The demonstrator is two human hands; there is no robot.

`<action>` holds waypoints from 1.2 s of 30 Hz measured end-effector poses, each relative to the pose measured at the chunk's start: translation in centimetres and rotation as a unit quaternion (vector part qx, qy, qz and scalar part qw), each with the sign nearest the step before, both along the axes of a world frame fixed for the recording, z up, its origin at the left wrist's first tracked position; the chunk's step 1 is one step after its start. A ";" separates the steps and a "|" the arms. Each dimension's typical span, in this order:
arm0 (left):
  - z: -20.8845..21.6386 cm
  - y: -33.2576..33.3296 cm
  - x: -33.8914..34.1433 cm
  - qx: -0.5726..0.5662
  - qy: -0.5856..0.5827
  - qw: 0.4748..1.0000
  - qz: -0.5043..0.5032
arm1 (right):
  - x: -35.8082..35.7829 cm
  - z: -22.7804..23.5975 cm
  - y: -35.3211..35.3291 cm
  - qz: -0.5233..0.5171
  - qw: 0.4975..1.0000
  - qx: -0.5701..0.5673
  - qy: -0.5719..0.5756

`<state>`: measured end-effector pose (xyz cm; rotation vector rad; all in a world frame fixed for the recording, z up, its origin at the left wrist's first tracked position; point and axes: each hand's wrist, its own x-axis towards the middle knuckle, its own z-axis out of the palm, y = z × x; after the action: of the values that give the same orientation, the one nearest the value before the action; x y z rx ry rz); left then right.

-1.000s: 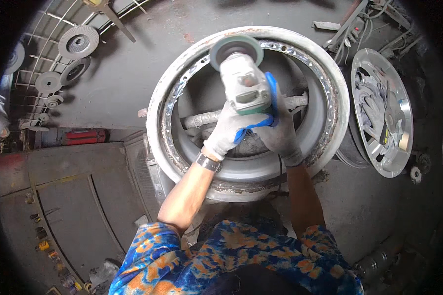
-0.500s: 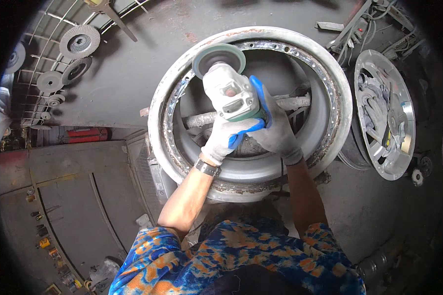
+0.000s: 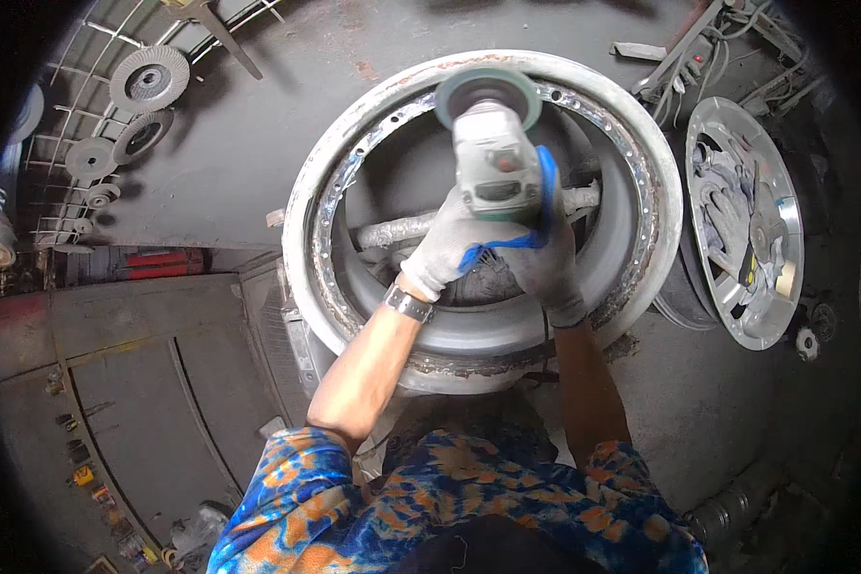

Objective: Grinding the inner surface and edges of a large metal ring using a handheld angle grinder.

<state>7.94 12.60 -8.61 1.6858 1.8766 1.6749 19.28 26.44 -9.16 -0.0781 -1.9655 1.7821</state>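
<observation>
An angle grinder (image 3: 496, 163) is held between both my gloved hands, its round disc (image 3: 488, 91) over the far inner rim of a large metal wheel rim (image 3: 301, 215). The grinder is slightly blurred. My left hand (image 3: 454, 244), in a grey and blue glove, wraps the tool's near end from the left. On the right side, my right hand (image 3: 548, 253) grips the body with its blue-coated thumb running along it. The rim lies flat under the tool, with rusty, flaky patches around its bolt-hole ledge. Whether the disc touches the metal, I cannot tell.
Right of the wheel rim, a silver wheel cover (image 3: 794, 287) holds gloves (image 3: 730, 225) and small tools. Several abrasive discs (image 3: 150, 80) hang on a wire rack at the left. Cables (image 3: 684, 77) and a metal frame stand at the far right.
Both my hands have moved the grinder to the right along the far side of the rim, and it now points more straight ahead. My grip stays on the tool.
</observation>
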 end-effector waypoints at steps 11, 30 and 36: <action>-1.3 -0.8 2.4 0.056 -0.449 0.892 0.011 | -1.2 -0.6 1.1 0.006 0.981 0.190 0.035; -2.2 -0.1 1.3 0.058 -0.411 0.910 -0.001 | -0.9 -0.7 0.8 -0.025 0.974 0.226 0.016; -0.4 0.9 1.4 0.003 -0.516 0.856 -0.028 | -0.1 0.1 0.7 -0.050 0.993 0.101 0.019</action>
<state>9.38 13.53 -9.05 0.5324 1.2324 1.9394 19.19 27.18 -9.03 -0.0738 -2.0649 1.5023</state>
